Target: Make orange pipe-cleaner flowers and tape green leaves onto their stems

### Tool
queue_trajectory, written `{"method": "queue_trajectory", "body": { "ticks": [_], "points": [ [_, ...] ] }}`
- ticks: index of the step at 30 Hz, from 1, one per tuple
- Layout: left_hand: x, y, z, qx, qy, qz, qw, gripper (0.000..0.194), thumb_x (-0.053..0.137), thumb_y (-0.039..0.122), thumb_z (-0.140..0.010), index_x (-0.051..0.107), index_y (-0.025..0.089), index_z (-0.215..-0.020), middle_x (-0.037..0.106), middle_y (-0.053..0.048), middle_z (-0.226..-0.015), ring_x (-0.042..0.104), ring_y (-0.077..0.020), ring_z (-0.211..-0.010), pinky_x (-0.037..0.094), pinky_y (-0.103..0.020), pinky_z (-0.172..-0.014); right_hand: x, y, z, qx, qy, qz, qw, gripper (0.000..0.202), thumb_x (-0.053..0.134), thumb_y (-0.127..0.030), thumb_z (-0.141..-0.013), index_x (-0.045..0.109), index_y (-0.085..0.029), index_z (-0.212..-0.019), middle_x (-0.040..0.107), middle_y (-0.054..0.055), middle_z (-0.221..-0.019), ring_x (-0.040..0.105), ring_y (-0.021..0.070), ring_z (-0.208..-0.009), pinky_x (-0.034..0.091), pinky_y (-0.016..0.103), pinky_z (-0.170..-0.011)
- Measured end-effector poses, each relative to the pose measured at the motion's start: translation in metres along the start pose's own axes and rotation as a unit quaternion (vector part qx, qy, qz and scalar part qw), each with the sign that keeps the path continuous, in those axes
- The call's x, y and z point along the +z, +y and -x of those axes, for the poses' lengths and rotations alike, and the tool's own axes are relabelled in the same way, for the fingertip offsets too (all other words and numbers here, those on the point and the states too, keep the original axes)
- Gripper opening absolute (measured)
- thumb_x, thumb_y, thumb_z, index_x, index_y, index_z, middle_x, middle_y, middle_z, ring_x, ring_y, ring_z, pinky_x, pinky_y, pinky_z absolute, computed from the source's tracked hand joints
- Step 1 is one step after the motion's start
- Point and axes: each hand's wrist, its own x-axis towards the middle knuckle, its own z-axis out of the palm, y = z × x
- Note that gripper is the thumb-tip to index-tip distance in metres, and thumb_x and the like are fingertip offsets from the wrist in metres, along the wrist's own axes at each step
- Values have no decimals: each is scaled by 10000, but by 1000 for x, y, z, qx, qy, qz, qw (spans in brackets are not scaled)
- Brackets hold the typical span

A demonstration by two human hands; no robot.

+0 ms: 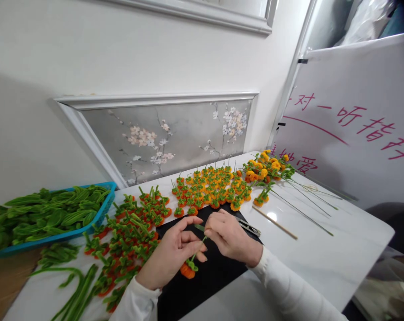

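Note:
An orange fuzzy flower (187,270) with small green leaves hangs head-down over a black mat (218,267). Its thin green stem (195,253) runs up between my two hands. My left hand (178,247) has its fingers curled round the stem, thumb and fingertips close together. Just above, my right hand (226,234) is closed in a pinch at the stem's upper end. A narrow green strip (199,227) shows between the hands; which fingers grip it is partly hidden.
Rows of upturned orange and yellow flowers (211,185) cover the table behind, with red-orange ones (128,240) at left. A blue basket (104,209) holds green leaves. Scissors (250,227), a thin stick (275,222) and long-stemmed yellow flowers (265,165) lie to the right.

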Motion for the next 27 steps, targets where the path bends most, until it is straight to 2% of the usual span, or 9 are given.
{"method": "queue_trajectory", "body": {
  "ticks": [4, 7, 10, 14, 18, 22, 27],
  "points": [
    [-2, 2, 2, 4, 17, -15, 1000, 399, 624, 221, -761, 447, 180, -1116, 640, 41, -636, 665, -147, -585, 465, -266, -611, -6, 2, 1, 68, 13, -77, 995, 245, 325, -181, -938, 494, -184, -760, 539, 8, -745, 487, 121, -696, 347, 240, -684],
    [-1, 3, 1, 2, 14, -12, 1000, 406, 623, 220, -764, 438, 183, -1124, 642, 43, -643, 662, -141, -588, 465, -258, -612, -6, -2, 0, 88, -38, -122, 988, 208, 350, -153, -923, 524, -187, -813, 561, -6, -776, 501, 103, -687, 361, 202, -654],
    [1, 2, 0, 0, 4, -8, 1000, 411, 632, 227, -760, 435, 183, -1118, 646, 38, -652, 662, -141, -597, 464, -255, -609, -4, -5, 0, 93, -82, -117, 985, 247, 370, -175, -928, 519, -177, -731, 546, -20, -698, 477, 91, -620, 346, 189, -603],
    [1, -1, -1, -9, -5, -20, 1000, 371, 625, 224, -770, 437, 182, -1086, 658, 26, -665, 658, -139, -594, 456, -256, -611, -4, -1, 0, 52, -101, -111, 987, 226, 443, -181, -912, 537, -171, -707, 533, -28, -650, 468, 88, -593, 342, 187, -596],
    [-3, -2, 0, -11, -29, 7, 1000, 324, 600, 217, -789, 435, 178, -1065, 661, 23, -667, 635, -116, -564, 444, -239, -597, -6, 6, 2, 1, -106, -98, 989, 150, 465, -119, -895, 575, -185, -820, 599, -18, -737, 528, 106, -702, 363, 203, -705],
    [-3, -2, 0, -20, -44, -7, 999, 305, 581, 238, -801, 431, 186, -1062, 663, 14, -693, 651, -129, -596, 455, -243, -605, -5, 7, 4, -18, -109, -48, 993, 142, 452, -127, -901, 563, -193, -844, 617, -13, -798, 543, 114, -729, 340, 237, -721],
    [4, -3, -3, -16, 27, -87, 996, 299, 624, 172, -718, 504, 195, -991, 598, 52, -694, 679, -154, -635, 481, -254, -620, -1, 4, 5, -39, -91, 55, 994, 150, 462, -157, -883, 526, -178, -749, 596, -7, -734, 515, 120, -676, 273, 271, -634]
  ]
}}
